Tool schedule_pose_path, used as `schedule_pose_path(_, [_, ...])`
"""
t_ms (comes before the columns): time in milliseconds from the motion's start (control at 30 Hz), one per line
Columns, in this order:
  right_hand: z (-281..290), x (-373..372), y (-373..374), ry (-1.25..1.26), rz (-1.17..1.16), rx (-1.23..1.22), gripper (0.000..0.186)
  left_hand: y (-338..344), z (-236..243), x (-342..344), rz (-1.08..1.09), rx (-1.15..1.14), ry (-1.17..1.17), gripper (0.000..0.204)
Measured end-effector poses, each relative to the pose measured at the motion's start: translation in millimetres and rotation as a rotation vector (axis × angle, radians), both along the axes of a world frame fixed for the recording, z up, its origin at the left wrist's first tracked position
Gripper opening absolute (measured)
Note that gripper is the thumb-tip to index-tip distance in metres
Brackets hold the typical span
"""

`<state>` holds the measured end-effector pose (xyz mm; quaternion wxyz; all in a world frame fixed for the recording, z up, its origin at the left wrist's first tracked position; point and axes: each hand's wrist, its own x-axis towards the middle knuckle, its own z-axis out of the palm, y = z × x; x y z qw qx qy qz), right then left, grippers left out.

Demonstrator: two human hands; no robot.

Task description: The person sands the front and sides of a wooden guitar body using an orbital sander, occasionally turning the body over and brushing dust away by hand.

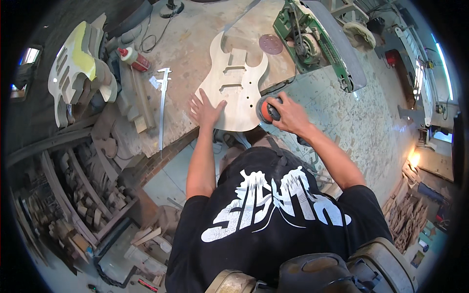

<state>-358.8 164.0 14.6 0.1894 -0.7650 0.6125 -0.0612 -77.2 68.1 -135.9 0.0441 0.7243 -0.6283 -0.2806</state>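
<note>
Head view is showing one unfinished wooden guitar body (235,88) lying flat on my workbench (195,44). I am pressing my left hand (205,110) on its lower edge, fingers spread, while my right hand (288,115) is gripping one orange sander (266,110), fingers curled around it.

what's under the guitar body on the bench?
The unfinished wooden guitar body lies flat on the scarred workbench; its lower end seems to overhang the front edge. The left hand presses it down, the right hand grips an orange sander. Anything beneath the body is hidden.
</note>
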Motion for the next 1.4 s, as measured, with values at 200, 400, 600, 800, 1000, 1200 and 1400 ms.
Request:
schedule_pose_path(200, [-6, -4, 5, 0.019, -0.006, 0.012, 0.069, 0, 4, -1, 0.002, 0.036, 0.007, 0.123])
schedule_pose_path(400, [1, 5, 0, 0.012, -0.02, -0.016, 0.068, -1, 1, -1, 0.002, 0.017, -0.008, 0.122])
schedule_pose_path(600, [-7, -14, -5, 0.04, -0.024, -0.005, 0.066, -2, 5, -2, 0.005, 0.033, -0.02, 0.122])
schedule_pose_path(800, [-31, 1, 9, 0.086, 0.03, 0.1, 0.062, -5, 5, 3, -0.025, 0.057, 0.011, 0.125])
schedule_pose_path(1000, [-22, -11, 36, -0.026, -0.292, 0.098, 0.063, -2, 5, 0, -0.021, 0.061, -0.002, 0.124])
schedule_pose_path(1200, [15, -3, 22, -0.046, -0.307, 0.028, 0.066, 0, 7, 0, -0.007, 0.052, -0.009, 0.122])
schedule_pose_path(1400, [6, 10, -5, -0.038, -0.24, 0.048, 0.067, -2, 7, -1, -0.016, 0.056, -0.014, 0.123])
